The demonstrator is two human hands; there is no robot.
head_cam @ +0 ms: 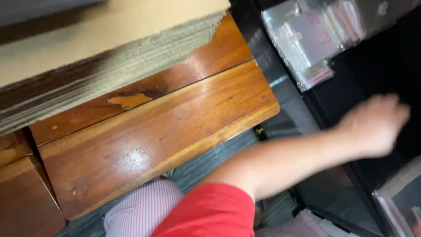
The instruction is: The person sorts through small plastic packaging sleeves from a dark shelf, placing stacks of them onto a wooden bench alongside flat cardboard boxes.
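Observation:
My right hand reaches out to the right over a dark shelf unit, blurred by motion, with its fingers curled and nothing visibly held. It hovers between a bundle of clear plastic bags at the upper right and another clear bag pack at the lower right. My arm runs from a red sleeve at the bottom. My left hand is out of view.
A glossy wooden table fills the left and middle. A thick stack of flat cardboard sheets lies on its far side. My knee in striped pink cloth shows below the table edge, over a dark floor.

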